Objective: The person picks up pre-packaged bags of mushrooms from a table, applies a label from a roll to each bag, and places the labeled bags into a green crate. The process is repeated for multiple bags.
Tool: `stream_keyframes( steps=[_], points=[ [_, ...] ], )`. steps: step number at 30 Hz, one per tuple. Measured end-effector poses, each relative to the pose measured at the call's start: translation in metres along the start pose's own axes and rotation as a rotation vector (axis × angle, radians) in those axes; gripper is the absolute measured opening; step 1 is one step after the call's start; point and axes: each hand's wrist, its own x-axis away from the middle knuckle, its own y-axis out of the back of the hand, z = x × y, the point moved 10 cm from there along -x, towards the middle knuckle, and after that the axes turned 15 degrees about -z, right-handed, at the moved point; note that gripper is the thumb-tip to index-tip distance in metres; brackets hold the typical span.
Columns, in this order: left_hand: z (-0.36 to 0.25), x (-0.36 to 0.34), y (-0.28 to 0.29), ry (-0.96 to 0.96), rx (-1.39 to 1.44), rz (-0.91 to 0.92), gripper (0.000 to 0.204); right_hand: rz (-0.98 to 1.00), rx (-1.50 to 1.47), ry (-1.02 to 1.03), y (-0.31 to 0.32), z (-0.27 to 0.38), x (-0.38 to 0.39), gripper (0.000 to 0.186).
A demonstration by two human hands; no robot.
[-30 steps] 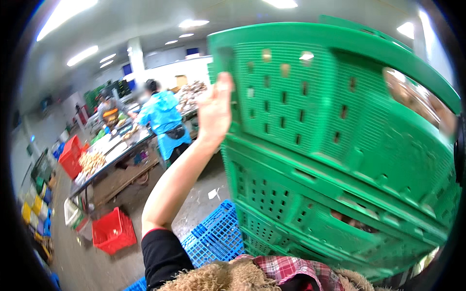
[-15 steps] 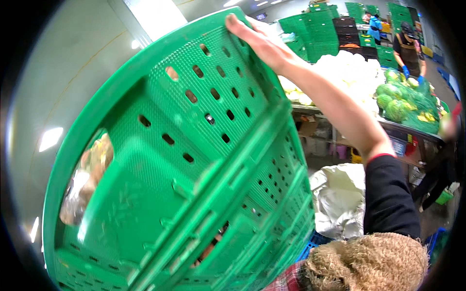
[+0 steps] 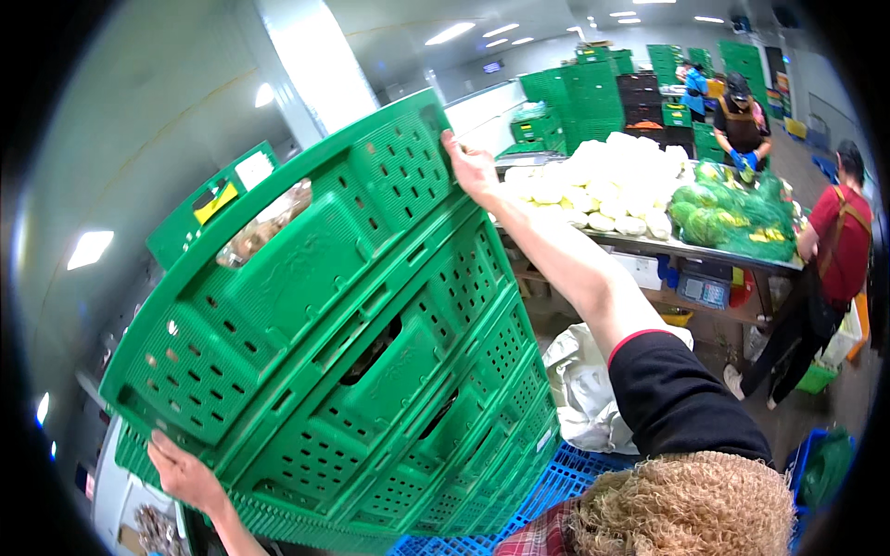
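Note:
A green plastic crate [image 3: 306, 259] with slotted sides sits on top of a stack of similar green crates [image 3: 389, 431], tilted across my view. My right hand [image 3: 471, 171] grips its upper right end, with the fingers partly hidden behind the edge. At its lower left corner, my left hand [image 3: 181, 474] holds the bottom edge, the fingertips against the plastic. Brownish contents in clear wrapping [image 3: 264, 222] show through the crate's handle opening, too little to name.
Blue plastic pallets [image 3: 556, 482] and a white sack [image 3: 589, 380] lie beside the stack. Beyond is a table with pale cabbages [image 3: 593, 199] and green cabbages in netting [image 3: 732, 213]. A person in a red shirt [image 3: 839, 241] stands at right; another wears blue gloves [image 3: 742, 157].
My left hand has come into view at the crate's lower left corner. The top crate appears lower and farther away, and more of the stack beneath it shows.

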Motion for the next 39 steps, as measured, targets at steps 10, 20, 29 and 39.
stream_keyframes(
  steps=[10,20,29,39],
  points=[
    [-0.052,0.029,0.002,-0.015,-0.152,0.074,0.049,0.115,0.204,0.611,-0.015,-0.032,-0.108,0.055],
    [-0.154,0.136,0.149,0.538,0.825,0.816,0.048,0.189,0.041,0.284,0.060,-0.190,0.118,0.050],
    [-0.039,0.122,0.196,0.651,0.767,0.762,0.040,1.386,0.579,-0.331,0.206,-0.348,0.643,0.043],
    [0.145,0.149,0.302,1.068,0.434,0.914,0.024,1.814,0.525,-0.695,0.072,-0.254,0.860,0.033]
  ],
)
